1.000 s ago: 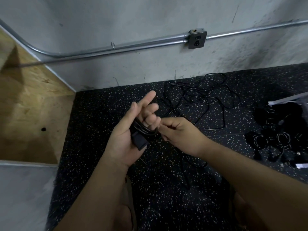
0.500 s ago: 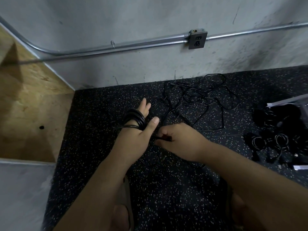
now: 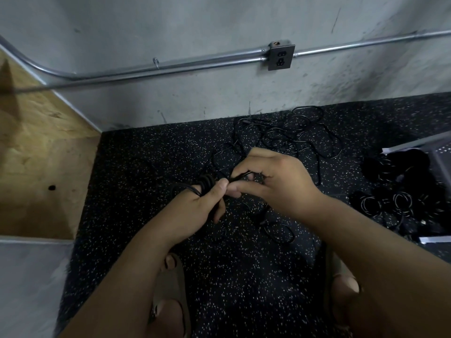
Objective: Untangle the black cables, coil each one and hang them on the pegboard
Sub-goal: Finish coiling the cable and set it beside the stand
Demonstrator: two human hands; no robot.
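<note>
Nearest to me, at the near edge of the black speckled rubber floor (image 3: 136, 167), my two feet in brown sandals (image 3: 168, 286) stand apart. A little farther, both my hands work over the middle of the floor.

My left hand (image 3: 195, 211) shows me its back. The small coil of thin black cable (image 3: 207, 182) is wound around its curled fingers, and the thumb presses on the last turn. My right hand (image 3: 275, 184) touches the left one. Its thumb and bent fingers pinch the free black strand (image 3: 240, 176) that comes out of the coil. Under the right hand a slack loop of cable (image 3: 278, 230) lies on the floor; I cannot tell if it is part of the same cable.

I judge that this is the coiling step for one cable, and that the coil is not finished. The next move asks the right hand to lead the strand once more around the left fingers with a light pull. The left hand must stay closed, so the turns do not slip off.

Toward the right edge of the floor lies a pile of coiled black cables (image 3: 390, 198). Beside it is a grey perforated metal panel (image 3: 439, 152), perhaps the pegboard, but I am not sure.

At the far edge, near the grey concrete wall (image 3: 170, 25), the tangled heap of thin black cables (image 3: 288, 140) waits, so I think much work remains. On the wall a metal pipe meets a grey socket plate (image 3: 280, 57).
</note>
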